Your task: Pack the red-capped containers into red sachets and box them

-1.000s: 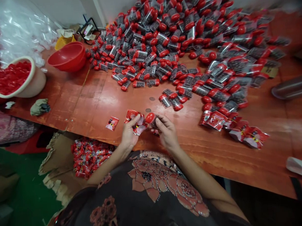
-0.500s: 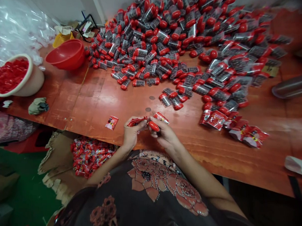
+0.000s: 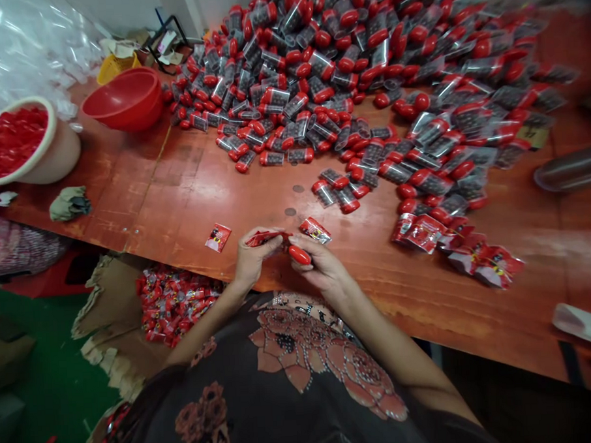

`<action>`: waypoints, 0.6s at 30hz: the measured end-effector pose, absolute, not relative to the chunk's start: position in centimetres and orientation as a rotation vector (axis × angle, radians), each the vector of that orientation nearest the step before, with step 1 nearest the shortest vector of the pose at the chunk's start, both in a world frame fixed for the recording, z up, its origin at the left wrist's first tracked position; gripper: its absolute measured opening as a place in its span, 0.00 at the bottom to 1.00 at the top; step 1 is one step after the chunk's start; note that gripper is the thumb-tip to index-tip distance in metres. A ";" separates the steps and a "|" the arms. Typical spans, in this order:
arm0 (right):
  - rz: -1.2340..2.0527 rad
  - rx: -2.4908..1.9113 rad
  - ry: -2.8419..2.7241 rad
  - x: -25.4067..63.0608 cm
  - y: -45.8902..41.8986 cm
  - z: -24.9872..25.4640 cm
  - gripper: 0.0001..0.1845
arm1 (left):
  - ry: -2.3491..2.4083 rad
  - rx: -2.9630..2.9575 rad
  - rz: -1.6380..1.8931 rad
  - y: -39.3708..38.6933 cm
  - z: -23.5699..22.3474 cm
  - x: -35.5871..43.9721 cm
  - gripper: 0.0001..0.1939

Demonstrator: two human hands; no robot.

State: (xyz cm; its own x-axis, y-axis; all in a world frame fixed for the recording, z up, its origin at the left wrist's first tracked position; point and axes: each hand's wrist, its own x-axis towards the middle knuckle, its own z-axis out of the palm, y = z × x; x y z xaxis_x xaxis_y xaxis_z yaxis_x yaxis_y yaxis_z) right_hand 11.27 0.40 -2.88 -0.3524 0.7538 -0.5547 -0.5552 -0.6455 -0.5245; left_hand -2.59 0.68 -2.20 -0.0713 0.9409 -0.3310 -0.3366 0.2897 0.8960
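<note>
Close to the table's front edge, my left hand (image 3: 248, 264) is closed around a red printed foil packet (image 3: 261, 238), seen nearly edge-on. Curled around a red-capped container (image 3: 299, 254), my right hand (image 3: 325, 264) has its fingertips against the packet's right end. The container's red end faces me, and its body is hidden in the hand. One flat red packet (image 3: 218, 238) lies left of my hands. Another packet (image 3: 315, 229) rests just beyond my right fingers. A small group of red-capped clear containers with dark contents (image 3: 340, 190) lies farther up the table.
A big heap of similar containers (image 3: 295, 107) covers the table's back. Several red packets (image 3: 426, 234) lie at right. At left stand a red bowl (image 3: 124, 101) and a white tub (image 3: 60, 150) of red parts. Below the edge, a torn cardboard box (image 3: 96, 308) holds packets (image 3: 176, 308).
The packet in my left hand has turned from face-up to nearly edge-on. My right hand has turned the container's red end toward me and met the packet's edge.
</note>
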 end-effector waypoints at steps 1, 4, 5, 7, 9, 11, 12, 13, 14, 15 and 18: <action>2.042 -1.020 -0.328 11.2 0.3 -2.9 0.15 | 1.187 0.668 1.202 0.6 -2.1 -2.5 0.12; 1.984 -1.036 -0.364 11.0 0.2 -2.8 0.15 | 1.188 0.661 1.220 0.5 -2.0 -2.3 0.12; 1.958 -1.043 -0.375 11.1 0.2 -2.8 0.16 | 1.193 0.652 1.227 0.5 -2.0 -2.2 0.12; 1.884 -1.046 -0.407 11.5 0.4 -2.7 0.15 | 1.212 0.605 1.257 0.6 -2.2 -2.3 0.12; 1.797 -1.037 -0.430 12.0 0.6 -2.6 0.15 | 1.232 0.542 1.283 0.7 -2.4 -2.4 0.12; 1.770 -1.050 -0.434 12.3 0.7 -2.6 0.13 | 1.232 0.495 1.289 0.9 -2.6 -2.5 0.13; 1.782 -1.072 -0.435 12.3 0.6 -2.7 0.13 | 1.223 0.481 1.289 1.0 -2.6 -2.4 0.12; 1.801 -1.101 -0.441 12.2 0.5 -2.7 0.13 | 1.209 0.474 1.291 1.0 -2.6 -2.4 0.12; 1.814 -1.131 -0.452 12.0 0.3 -2.7 0.13 | 1.192 0.469 1.298 1.1 -2.5 -2.2 0.11; 1.812 -1.157 -0.467 11.7 0.1 -2.7 0.13 | 1.177 0.469 1.306 1.1 -2.4 -2.1 0.11; 1.760 -1.182 -0.505 10.9 -0.3 -2.6 0.13 | 1.160 0.495 1.312 1.1 -2.0 -1.8 0.11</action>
State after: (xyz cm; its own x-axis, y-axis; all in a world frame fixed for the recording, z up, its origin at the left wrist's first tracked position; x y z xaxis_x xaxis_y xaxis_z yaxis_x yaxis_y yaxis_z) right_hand 10.91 -0.27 -2.56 -0.1094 0.8601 -0.4982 -0.4653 -0.4872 -0.7390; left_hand -1.77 1.08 -2.00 -0.1544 0.9148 -0.3733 -0.4830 0.2597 0.8362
